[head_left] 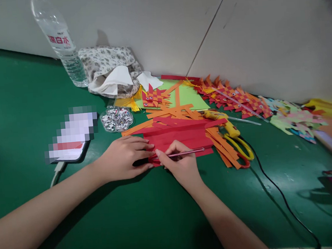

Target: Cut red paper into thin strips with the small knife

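A sheet of red paper (175, 137) with fold lines lies on the green table in front of me. My left hand (129, 157) rests at its left edge, fingers stretched out and pressing on the paper. A dark patch shows between its thumb and index finger; I cannot tell what it is. In a writing grip, my right hand (182, 163) holds a slim pinkish pen (186, 152), tip end toward the left fingers. The tip itself is hidden. Orange paper strips (225, 150) lie under and beside the red sheet.
Behind are a water bottle (63, 44), a tissue pouch (108, 67), a box of googly eyes (116, 119) and woven paper fish (236, 95). A charging phone (74, 136) lies left. To the right are a yellow glue gun (226, 123), its black cord (271, 185) and scissors (248, 148).
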A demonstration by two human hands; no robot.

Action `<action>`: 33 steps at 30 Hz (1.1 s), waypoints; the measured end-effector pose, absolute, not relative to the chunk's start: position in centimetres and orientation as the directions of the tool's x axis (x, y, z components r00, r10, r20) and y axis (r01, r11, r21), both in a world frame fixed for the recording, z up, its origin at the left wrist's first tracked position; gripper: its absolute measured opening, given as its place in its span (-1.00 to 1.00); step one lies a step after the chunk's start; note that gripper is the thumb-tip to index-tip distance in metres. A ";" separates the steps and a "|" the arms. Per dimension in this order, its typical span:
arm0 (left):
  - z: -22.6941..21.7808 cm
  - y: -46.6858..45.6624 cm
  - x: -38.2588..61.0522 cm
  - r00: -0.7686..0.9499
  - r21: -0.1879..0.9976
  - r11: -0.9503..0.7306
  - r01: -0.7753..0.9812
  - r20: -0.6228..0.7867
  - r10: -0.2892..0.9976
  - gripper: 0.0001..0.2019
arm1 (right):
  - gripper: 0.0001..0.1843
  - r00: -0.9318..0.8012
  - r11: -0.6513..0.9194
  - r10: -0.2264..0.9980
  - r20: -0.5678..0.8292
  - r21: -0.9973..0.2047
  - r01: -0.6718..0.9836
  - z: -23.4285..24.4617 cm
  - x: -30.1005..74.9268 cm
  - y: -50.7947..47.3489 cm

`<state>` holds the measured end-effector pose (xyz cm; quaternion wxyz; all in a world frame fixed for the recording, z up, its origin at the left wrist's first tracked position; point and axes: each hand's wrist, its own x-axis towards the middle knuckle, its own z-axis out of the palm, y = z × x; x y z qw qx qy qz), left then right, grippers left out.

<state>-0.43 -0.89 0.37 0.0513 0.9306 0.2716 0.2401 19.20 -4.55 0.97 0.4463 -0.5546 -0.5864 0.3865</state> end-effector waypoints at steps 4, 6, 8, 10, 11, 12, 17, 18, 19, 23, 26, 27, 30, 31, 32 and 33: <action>0.4 -0.9 -0.4 0.742 0.224 -0.846 0.484 0.407 0.533 -0.72 | -0.64 0.015 0.088 0.995 0.097 -0.954 0.287 1.1 19.2 -4.6; 0.4 -0.9 -0.4 0.743 0.226 -0.846 0.482 0.406 0.532 -0.73 | -0.64 -0.008 0.088 0.996 0.089 -0.958 0.273 1.1 19.2 -4.6; 0.5 -0.9 -0.4 0.743 0.228 -0.847 0.481 0.407 0.532 -0.73 | -0.65 -0.019 0.091 0.996 0.089 -0.954 0.284 1.1 19.1 -4.6; 0.4 -0.9 -0.4 0.740 0.229 -0.844 0.485 0.406 0.536 -0.73 | -0.65 -0.012 0.096 0.995 0.097 -0.948 0.302 1.1 19.1 -4.6; 0.4 -0.9 -0.5 0.740 0.228 -0.843 0.488 0.405 0.538 -0.73 | -0.65 -0.003 0.096 0.995 0.100 -0.947 0.307 1.1 19.2 -4.6; 0.4 -0.9 -0.5 0.740 0.227 -0.841 0.490 0.402 0.540 -0.72 | -0.65 0.006 0.093 0.995 0.099 -0.947 0.308 1.0 19.2 -4.6; 0.5 -0.9 -0.4 0.744 0.222 -0.847 0.484 0.405 0.531 -0.73 | -0.64 -0.001 0.082 0.996 0.085 -0.957 0.279 1.1 19.2 -4.6; 0.5 -0.9 -0.4 0.743 0.222 -0.847 0.482 0.408 0.530 -0.73 | -0.64 -0.011 0.085 0.996 0.086 -0.956 0.281 1.1 19.2 -4.6; 0.5 -0.9 -0.4 0.742 0.222 -0.848 0.482 0.411 0.529 -0.73 | -0.64 -0.018 0.089 0.996 0.087 -0.954 0.286 1.1 19.2 -4.6; 0.5 -0.8 -0.4 0.741 0.230 -0.845 0.483 0.407 0.534 -0.73 | -0.65 0.005 0.104 0.994 0.111 -0.950 0.296 0.9 19.3 -4.5; 0.5 -0.9 -0.5 0.739 0.243 -0.844 0.478 0.407 0.537 -0.73 | -0.64 0.025 0.094 0.994 0.106 -0.954 0.284 0.8 19.2 -4.5; 0.5 -0.9 -0.5 0.738 0.247 -0.843 0.477 0.409 0.537 -0.73 | -0.64 0.015 0.088 0.995 0.096 -0.957 0.277 0.9 19.2 -4.5; 0.6 -0.9 -0.4 0.735 0.242 -0.844 0.478 0.415 0.535 -0.74 | -0.65 -0.020 0.080 0.997 0.077 -0.959 0.273 1.1 19.1 -4.6; 0.6 -0.9 -0.4 0.735 0.235 -0.844 0.481 0.416 0.535 -0.74 | -0.65 -0.023 0.085 0.996 0.082 -0.956 0.280 1.1 19.1 -4.6; 0.6 -0.9 -0.4 0.737 0.229 -0.845 0.484 0.414 0.535 -0.74 | -0.65 -0.020 0.092 0.996 0.091 -0.953 0.289 1.1 19.1 -4.6; 0.6 -0.9 -0.4 0.738 0.224 -0.844 0.487 0.411 0.535 -0.73 | -0.65 -0.013 0.102 0.995 0.102 -0.949 0.298 1.1 19.1 -4.6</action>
